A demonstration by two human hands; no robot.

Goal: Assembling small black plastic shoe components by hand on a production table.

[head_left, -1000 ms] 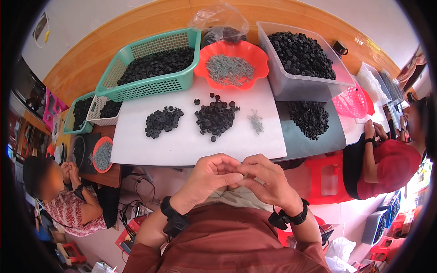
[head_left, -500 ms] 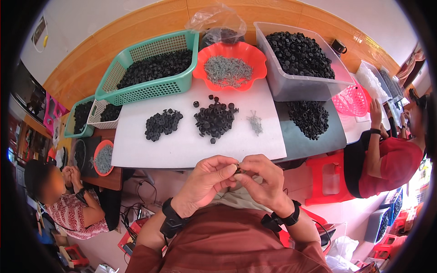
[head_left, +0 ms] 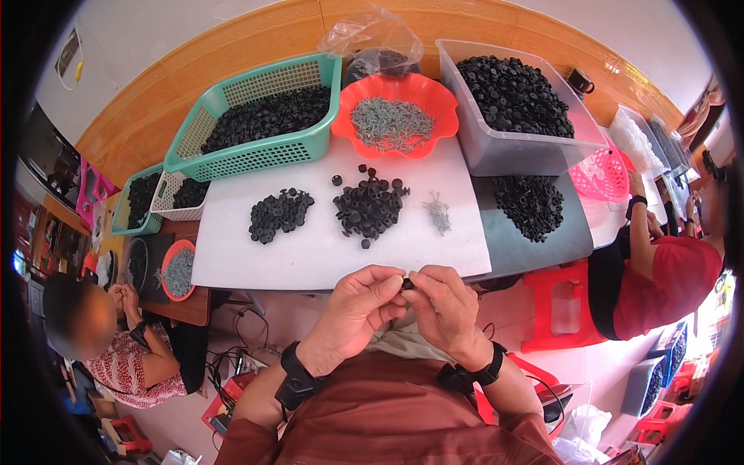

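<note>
Both hands meet just off the near edge of the white surface (head_left: 325,256): the left hand (head_left: 360,302) and right hand (head_left: 442,306) each have their grip pinched on one small black part (head_left: 407,284) held between the fingertips. Beyond it, on the surface, lie two heaps of black parts (head_left: 368,205) and a few screws (head_left: 438,211)
</note>
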